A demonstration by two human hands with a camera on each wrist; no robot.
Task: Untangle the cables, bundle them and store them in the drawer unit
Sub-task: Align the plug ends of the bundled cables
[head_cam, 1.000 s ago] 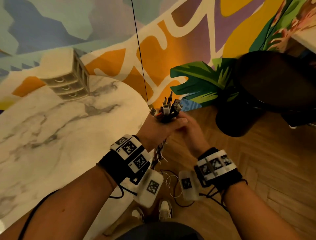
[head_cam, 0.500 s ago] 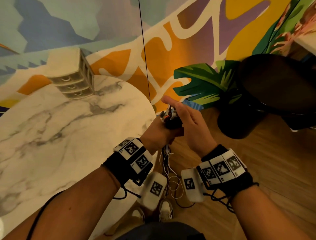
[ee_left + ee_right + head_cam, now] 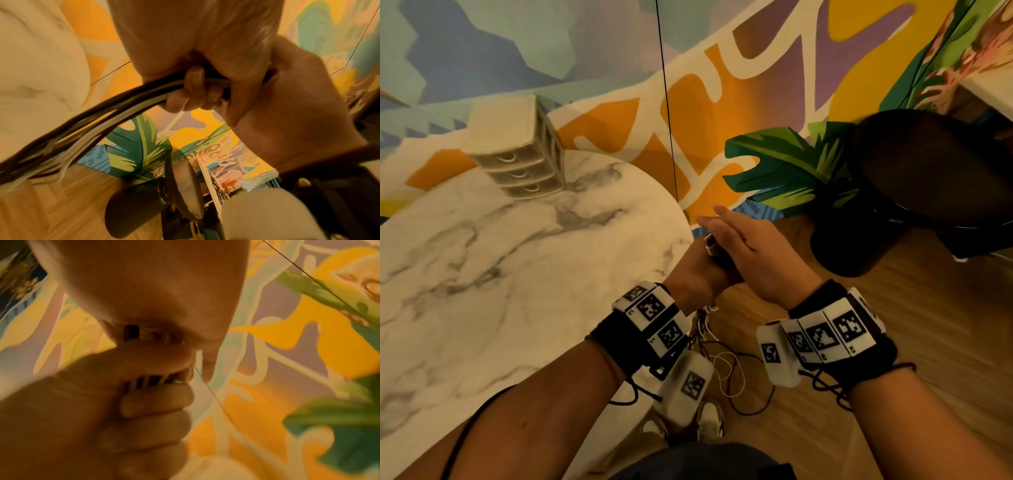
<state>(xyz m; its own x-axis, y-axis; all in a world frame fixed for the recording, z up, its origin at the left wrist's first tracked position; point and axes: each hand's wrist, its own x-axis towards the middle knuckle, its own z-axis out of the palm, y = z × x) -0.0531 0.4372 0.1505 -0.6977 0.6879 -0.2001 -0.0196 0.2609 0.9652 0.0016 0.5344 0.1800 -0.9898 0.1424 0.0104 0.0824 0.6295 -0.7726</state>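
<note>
My left hand (image 3: pixel 698 270) grips a bundle of black and white cables (image 3: pixel 82 123) upright just off the marble table's (image 3: pixel 500 274) right edge, fingers (image 3: pixel 193 87) curled round it. My right hand (image 3: pixel 739 240) lies flat on the bundle's connector ends (image 3: pixel 710 242), fingers straight and pointing left. In the right wrist view the plugs (image 3: pixel 131 333) show between palm and fist. The loose cable tails (image 3: pixel 726 370) hang down to the floor. The beige three-drawer unit (image 3: pixel 517 154) stands at the table's far side, drawers closed.
A black round stool (image 3: pixel 928 178) stands to the right on the wooden floor (image 3: pixel 893 325). A thin black cord (image 3: pixel 667 102) hangs in front of the painted wall. My shoes (image 3: pixel 709 421) are below the hands.
My right hand has left the side of the bundle, opened and come down flat over the connector ends, which now are mostly covered. The left hand keeps its grip.
</note>
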